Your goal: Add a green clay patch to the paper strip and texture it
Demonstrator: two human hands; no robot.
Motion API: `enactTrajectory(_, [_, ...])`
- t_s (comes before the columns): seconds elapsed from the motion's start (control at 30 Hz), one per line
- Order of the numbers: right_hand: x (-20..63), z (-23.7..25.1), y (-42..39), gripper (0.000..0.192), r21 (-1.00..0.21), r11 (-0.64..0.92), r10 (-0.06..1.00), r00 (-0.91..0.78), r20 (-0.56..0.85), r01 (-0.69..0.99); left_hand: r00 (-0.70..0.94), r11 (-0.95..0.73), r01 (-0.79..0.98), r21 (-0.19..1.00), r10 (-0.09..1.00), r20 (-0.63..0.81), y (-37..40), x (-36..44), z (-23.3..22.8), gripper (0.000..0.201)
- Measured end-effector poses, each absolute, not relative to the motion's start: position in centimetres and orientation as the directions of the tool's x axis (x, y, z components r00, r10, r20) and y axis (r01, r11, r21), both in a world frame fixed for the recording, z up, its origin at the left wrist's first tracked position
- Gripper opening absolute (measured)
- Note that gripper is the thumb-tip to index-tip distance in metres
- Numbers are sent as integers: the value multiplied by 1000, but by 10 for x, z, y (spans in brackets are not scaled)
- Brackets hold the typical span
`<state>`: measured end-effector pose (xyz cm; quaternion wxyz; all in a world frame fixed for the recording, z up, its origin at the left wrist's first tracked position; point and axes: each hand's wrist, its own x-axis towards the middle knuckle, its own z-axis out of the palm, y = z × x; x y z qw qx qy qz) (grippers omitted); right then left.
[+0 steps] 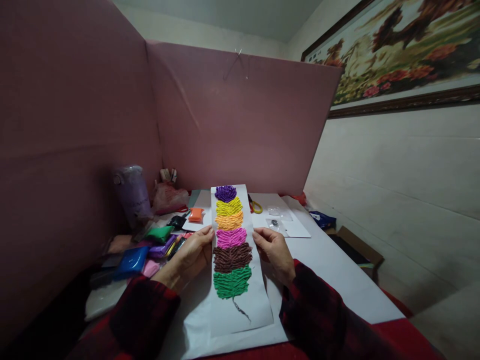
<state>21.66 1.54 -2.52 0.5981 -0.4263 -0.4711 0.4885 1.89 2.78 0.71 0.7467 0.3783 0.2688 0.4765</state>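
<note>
A long strip of white paper (260, 295) is held up in front of me, tilted, its lower end close to the white-covered table. A feather shape (232, 257) of textured clay-like strands covers it, banded from purple at the top through yellow, orange, pink and brown to green, with a thin dark stem below. My left hand (193, 255) pinches the paper's left edge beside the pink band. On the opposite edge, at about the same height, my right hand (273, 247) grips it between thumb and fingers.
Coloured clay packets (131, 262) pile up on the left, near a purple tumbler (133, 192). An orange packet (195, 215), yellow-handled scissors (257, 206) and small clear bags (276, 225) lie behind the paper. Pink panels (240, 120) enclose the back and left. A cardboard box (360, 245) stands at right.
</note>
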Motion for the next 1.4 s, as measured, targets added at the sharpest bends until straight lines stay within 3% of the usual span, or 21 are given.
enactTrajectory(0.4, [215,-18,11,38,-984,105,991,101,91,-145,394,259,-508,821,918,-46,28,18,6,21])
enactTrajectory(1.4, [215,-22,12,35,-976,123,989,108,105,-179,391,263,-508,820,919,-53,27,19,8,21])
